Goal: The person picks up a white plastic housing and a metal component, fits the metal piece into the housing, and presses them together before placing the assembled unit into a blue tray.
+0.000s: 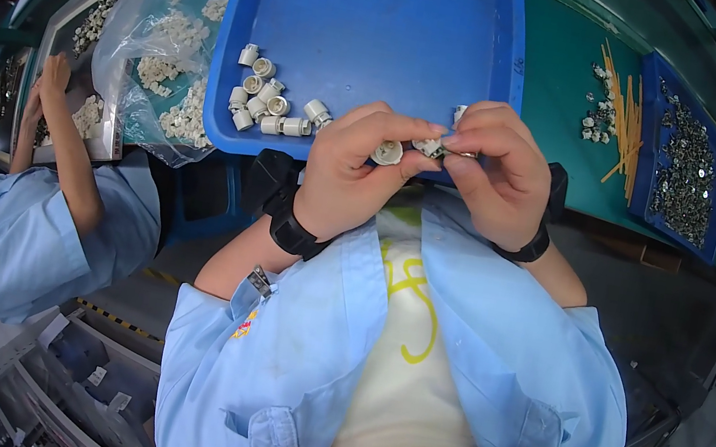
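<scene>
On the left lies a plastic bag (119,42). White cylinders (277,105), probably done, gather in the blue tray's (373,22) near-left corner. Over its near rim, the left hand (344,163) holds a white cap (386,153) and, with the right hand (501,170), pinches a small white piece (428,147), partly hidden. Rightward, sticks (626,126) lie beside metal parts (686,174), seemingly unused.
</scene>
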`<state>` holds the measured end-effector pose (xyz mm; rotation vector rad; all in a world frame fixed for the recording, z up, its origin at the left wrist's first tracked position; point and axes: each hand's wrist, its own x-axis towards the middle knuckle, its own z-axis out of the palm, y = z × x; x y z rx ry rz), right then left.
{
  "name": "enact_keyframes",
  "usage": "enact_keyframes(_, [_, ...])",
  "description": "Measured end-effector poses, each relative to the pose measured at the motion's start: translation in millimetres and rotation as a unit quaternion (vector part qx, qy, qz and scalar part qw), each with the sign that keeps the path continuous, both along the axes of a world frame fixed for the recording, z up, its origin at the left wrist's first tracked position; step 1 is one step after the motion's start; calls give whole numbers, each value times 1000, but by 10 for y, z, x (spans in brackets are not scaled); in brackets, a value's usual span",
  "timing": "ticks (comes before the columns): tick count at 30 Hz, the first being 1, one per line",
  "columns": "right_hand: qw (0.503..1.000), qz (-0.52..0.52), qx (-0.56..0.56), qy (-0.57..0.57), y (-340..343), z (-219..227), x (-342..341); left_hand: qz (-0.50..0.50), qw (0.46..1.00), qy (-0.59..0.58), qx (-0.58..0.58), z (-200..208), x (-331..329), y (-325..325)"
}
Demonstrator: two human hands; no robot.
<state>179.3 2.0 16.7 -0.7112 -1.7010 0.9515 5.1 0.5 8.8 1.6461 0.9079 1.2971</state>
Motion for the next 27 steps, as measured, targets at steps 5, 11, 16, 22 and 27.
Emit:
enact_keyframes(5, [995,23,50,-81,79,96,96,-65,996,60,-10,59,-84,16])
enact_keyframes(11, [988,109,-108,-5,87,72,97,-146,986,-8,-79,-21,-89,13])
enact_keyframes(16, [1000,7,-15,-19,50,57,45,-158,954,-108,-232,35,-80,-63])
enact_keyframes(22, [992,21,86,-86,53,68,62,-139,922,-189,-309,93,-58,-60])
enact_keyframes(27, [989,1,103,-104,58,75,44,-115,940,-181,-265,95,-16,-79])
